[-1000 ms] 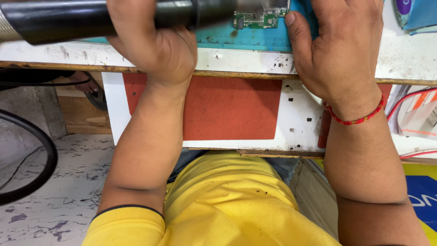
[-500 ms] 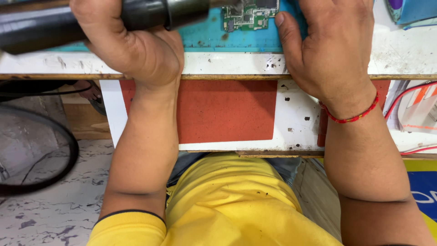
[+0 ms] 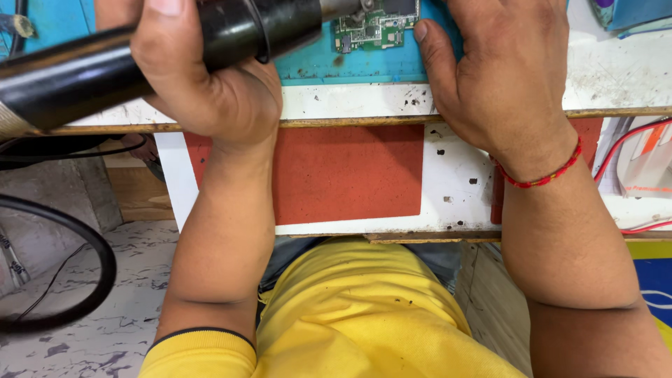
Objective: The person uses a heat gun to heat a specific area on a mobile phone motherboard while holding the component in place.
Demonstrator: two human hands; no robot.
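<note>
Nearest the camera: yellow shirt (image 3: 364, 315), both forearms reaching up to the surface (image 3: 490, 98). Red thread band (image 3: 542, 175) on the right wrist. A red panel (image 3: 346, 171) fronts the surface, w/ a white edge strip above it.

Left hand (image 3: 203, 77) has its fingers wrapped tight round a black hot-air tool (image 3: 140, 56), thumb over the top. Tool's long axis runs nearly level, slightly tilted: back end low at the left frame edge, metal nozzle end higher at right, pointing right twd the board. Nozzle tip sits just above/at the left top corner of a small green circuit board (image 3: 378, 24); can't tell if touching.

Right hand (image 3: 504, 63) lies palm-down, fingers spread flat on the blue mat (image 3: 336, 63), thumb tip just beside the board's right edge; fingertips cut off at the top, holding nothing visible.

Board lies flat on the mat, partly out of frame at top.

Far right: red wires (image 3: 623, 143), some blue-white packaging.
</note>
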